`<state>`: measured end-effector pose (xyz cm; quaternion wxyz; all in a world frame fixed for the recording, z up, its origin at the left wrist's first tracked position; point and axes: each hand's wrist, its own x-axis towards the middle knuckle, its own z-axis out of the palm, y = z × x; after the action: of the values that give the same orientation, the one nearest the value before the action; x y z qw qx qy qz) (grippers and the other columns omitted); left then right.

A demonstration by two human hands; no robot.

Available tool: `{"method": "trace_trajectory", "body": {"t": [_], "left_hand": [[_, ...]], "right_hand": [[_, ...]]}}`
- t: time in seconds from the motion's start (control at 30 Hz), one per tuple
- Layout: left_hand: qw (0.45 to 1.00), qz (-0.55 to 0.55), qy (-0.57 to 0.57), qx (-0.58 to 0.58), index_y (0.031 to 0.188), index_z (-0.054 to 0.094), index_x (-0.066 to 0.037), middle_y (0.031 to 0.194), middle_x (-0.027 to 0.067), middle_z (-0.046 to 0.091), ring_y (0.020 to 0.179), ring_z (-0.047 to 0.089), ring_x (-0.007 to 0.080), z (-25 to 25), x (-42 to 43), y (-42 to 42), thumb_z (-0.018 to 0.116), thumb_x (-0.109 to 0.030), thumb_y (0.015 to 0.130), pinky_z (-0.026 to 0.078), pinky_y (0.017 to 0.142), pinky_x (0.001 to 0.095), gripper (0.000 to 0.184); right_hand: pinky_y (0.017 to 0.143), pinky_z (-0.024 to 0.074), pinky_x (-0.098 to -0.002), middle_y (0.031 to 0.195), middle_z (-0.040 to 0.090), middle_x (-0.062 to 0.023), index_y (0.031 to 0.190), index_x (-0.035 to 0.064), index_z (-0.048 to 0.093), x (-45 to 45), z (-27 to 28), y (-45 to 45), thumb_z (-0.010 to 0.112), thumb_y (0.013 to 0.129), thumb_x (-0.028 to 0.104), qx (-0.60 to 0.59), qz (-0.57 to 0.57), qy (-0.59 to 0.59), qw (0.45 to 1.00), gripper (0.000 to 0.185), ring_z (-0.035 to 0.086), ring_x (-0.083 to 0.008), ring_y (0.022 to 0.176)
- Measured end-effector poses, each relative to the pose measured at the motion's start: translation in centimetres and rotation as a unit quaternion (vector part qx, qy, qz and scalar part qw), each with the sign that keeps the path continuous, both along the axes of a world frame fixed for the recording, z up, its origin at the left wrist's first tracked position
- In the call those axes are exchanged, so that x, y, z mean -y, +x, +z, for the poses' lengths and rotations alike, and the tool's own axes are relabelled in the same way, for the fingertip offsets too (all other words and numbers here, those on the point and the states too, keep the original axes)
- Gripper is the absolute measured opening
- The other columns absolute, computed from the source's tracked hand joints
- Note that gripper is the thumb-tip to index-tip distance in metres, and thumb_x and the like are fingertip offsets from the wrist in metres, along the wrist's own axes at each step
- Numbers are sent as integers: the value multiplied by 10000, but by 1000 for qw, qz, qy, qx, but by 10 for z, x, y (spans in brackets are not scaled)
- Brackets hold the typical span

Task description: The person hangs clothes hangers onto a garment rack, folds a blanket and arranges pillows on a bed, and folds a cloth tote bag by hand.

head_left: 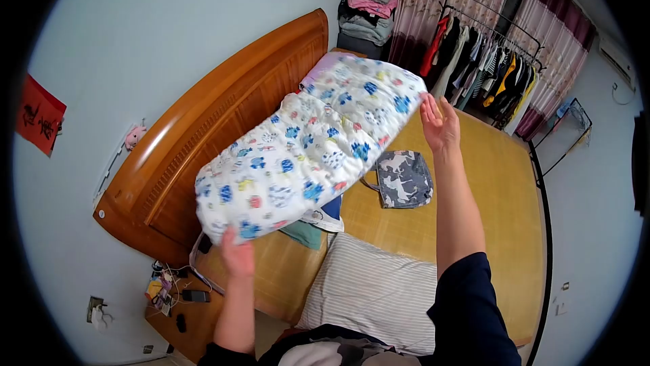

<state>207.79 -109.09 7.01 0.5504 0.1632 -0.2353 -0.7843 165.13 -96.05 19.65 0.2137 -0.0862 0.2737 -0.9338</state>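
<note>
A puffy white quilt (298,146) printed with blue, red and yellow figures hangs stretched in the air over the bed, blurred by motion. My left hand (237,257) is closed on its lower left corner, thumb lying over the fabric. At the opposite upper corner is my right hand (441,122), palm showing, fingers stretched out and thumb apart; its fingertips meet the quilt's edge. Beneath the quilt, folded cloths, one of them green (303,234), show partly. The grey patterned bag (404,179) lies on the bed, just left of my right forearm.
A striped pillow (372,288) lies on the yellow mat-covered bed (501,210) close to me. The wooden headboard (223,122) rises along the wall. A nightstand (196,322) holds a phone and cables. Beyond stand a clothes rack (487,61) and stacked folded bedding (369,10).
</note>
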Motion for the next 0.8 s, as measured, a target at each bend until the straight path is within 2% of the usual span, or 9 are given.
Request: {"method": "trace_trajectory", "body": {"t": [0.07,0.2,0.33,0.43,0.63,0.7,0.73,0.77,0.8], "left_hand": [[998,-46,39,7,1287,366,-47,1272,103,463,1169,445,227,-33,-12,-34,570,-143,828,362,993,386,511],[889,-185,414,65,1183,426,-43,1218,128,482,1130,463,259,-153,-30,-86,499,-198,888,392,945,440,341],[842,-265,438,169,1118,452,-38,1166,141,517,1108,482,268,-202,-55,-107,474,-196,889,404,929,435,279],[833,-353,389,172,1047,485,-36,1155,140,527,1090,492,275,-210,-54,-115,464,-186,879,415,908,420,226],[857,-310,234,339,1124,501,-54,1157,121,529,1056,508,226,-222,20,-155,567,-199,827,416,857,364,337],[857,-246,17,453,1198,455,-34,1182,135,506,1077,490,247,-188,28,-172,609,-188,793,382,901,357,460],[806,-215,-128,537,1281,371,-22,1289,190,402,1183,398,308,-209,44,-174,648,-192,753,324,977,370,620],[802,-221,-130,539,1281,371,-22,1289,190,402,1183,398,308,-207,53,-179,648,-192,753,324,977,370,620],[693,-178,-264,647,1305,340,-28,1331,211,335,1224,339,332,-205,62,-183,662,-215,739,293,1003,380,678]], "right_hand": [[772,486,-271,977,601,-123,1023,18,490,-9,-20,11,605,811,161,-9,22,46,999,281,594,-198,873],[758,479,-252,869,596,-82,1012,29,508,-68,-148,1,620,798,157,-47,171,117,977,273,581,-174,820],[628,457,-218,760,585,-44,836,61,543,-166,-238,56,554,832,155,116,73,250,959,95,551,-132,691],[560,457,-237,695,573,-54,786,69,532,-244,-299,85,534,822,120,239,-12,335,911,63,547,-141,626],[469,431,-234,651,553,-86,786,30,510,-291,-355,118,487,820,48,335,-61,448,827,45,517,-150,532],[464,434,-246,677,571,-97,820,22,526,-285,-374,120,494,819,41,305,-43,474,825,38,532,-156,538],[461,434,-251,692,581,-103,850,10,537,-275,-380,121,506,821,47,279,-29,508,814,56,543,-159,549],[459,435,-256,706,590,-108,881,-1,548,-263,-387,119,518,823,53,253,-16,540,802,85,554,-161,561],[470,443,-259,716,595,-111,898,-13,558,-250,-394,116,528,824,62,224,1,558,799,109,565,-162,577]]}}
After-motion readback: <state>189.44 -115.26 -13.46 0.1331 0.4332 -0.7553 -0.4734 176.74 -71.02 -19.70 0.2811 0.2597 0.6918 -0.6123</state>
